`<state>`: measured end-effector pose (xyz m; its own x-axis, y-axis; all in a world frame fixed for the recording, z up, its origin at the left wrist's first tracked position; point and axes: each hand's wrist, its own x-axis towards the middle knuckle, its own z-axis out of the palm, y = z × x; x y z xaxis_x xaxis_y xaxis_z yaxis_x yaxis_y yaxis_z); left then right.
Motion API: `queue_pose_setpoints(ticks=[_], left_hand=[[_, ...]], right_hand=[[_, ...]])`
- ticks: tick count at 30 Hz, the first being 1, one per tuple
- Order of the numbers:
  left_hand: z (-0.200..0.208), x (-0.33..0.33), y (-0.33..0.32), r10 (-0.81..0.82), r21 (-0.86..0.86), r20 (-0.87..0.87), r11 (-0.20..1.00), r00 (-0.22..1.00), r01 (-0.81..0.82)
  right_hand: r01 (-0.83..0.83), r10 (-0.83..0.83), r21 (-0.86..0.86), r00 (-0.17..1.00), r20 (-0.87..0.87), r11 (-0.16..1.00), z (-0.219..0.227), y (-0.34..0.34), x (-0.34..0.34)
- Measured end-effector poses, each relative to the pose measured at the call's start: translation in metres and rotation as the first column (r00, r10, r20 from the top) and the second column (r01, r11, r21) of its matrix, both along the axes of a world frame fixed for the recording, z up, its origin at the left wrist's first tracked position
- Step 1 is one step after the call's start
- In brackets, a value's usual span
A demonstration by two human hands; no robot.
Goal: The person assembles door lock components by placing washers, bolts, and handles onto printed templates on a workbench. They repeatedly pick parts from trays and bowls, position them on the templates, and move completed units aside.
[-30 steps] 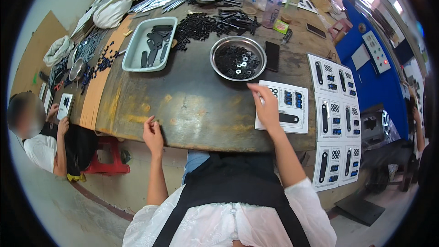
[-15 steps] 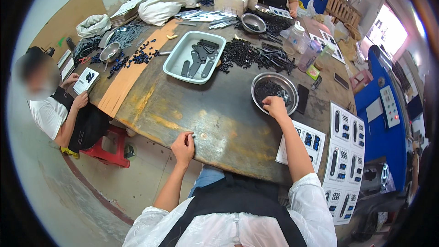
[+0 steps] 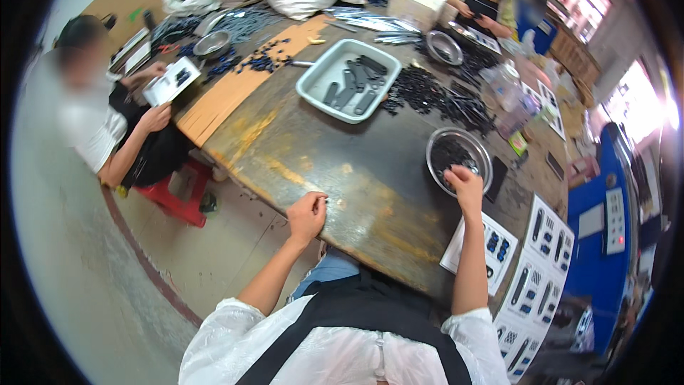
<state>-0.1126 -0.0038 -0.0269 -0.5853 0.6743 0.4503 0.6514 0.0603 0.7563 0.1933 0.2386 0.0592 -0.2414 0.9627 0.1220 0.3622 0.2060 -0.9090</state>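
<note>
While my left hand [image 3: 306,215] rests at the surface [image 3: 342,171] near edge, fingers pinching a tiny dark part, bare wood lies open between both hands. Since half a second ago, my right hand [image 3: 464,182] stays at the steel bowl [image 3: 458,160] of black parts, fingers curled inside; whether they grip anything, I cannot tell. A grey tray [image 3: 350,80] holds longer dark pieces.

A: Metal bowls? B: Three: one [image 3: 458,160] near the counter's right edge, one [image 3: 443,47] far side, one [image 3: 211,43] far left.
A: Trays? B: One grey tray [image 3: 348,80], mid-counter.
A: White cards by the right edge? B: Four [image 3: 481,244], maybe more; blurred.
</note>
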Motion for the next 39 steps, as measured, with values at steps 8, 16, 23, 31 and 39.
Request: queue_pose_setpoints(ticks=[8, 16, 23, 31, 39], left_hand=[[0.023, -0.085, 0.001, -0.143, -0.153, -0.043, 0.979, 0.989, 0.135], [0.086, -0.320, 0.019, 0.327, 0.047, -0.319, 0.943, 0.889, -0.330], [0.012, -0.506, -0.003, 0.402, -0.427, -0.364, 0.730, 0.840, -0.534], [-0.019, -0.572, 0.003, 0.183, -0.617, -0.328, 0.701, 0.927, -0.357], [0.008, -0.582, 0.016, 0.027, -0.783, -0.022, 0.621, 0.999, -0.035]], right_hand=[[-0.122, 0.125, -0.196, 0.992, 0.005, 0.973, 0.005, -0.107, 0.034], [0.063, -0.077, -0.286, 0.996, -0.037, 0.956, -0.004, -0.135, 0.095], [0.052, -0.087, -0.335, 0.992, -0.090, 0.941, -0.016, -0.144, 0.084], [-0.018, 0.009, -0.337, 1.000, -0.028, 0.941, 0.005, -0.124, 0.035], [-0.033, 0.005, -0.404, 0.998, -0.070, 0.914, 0.002, -0.119, 0.009]])
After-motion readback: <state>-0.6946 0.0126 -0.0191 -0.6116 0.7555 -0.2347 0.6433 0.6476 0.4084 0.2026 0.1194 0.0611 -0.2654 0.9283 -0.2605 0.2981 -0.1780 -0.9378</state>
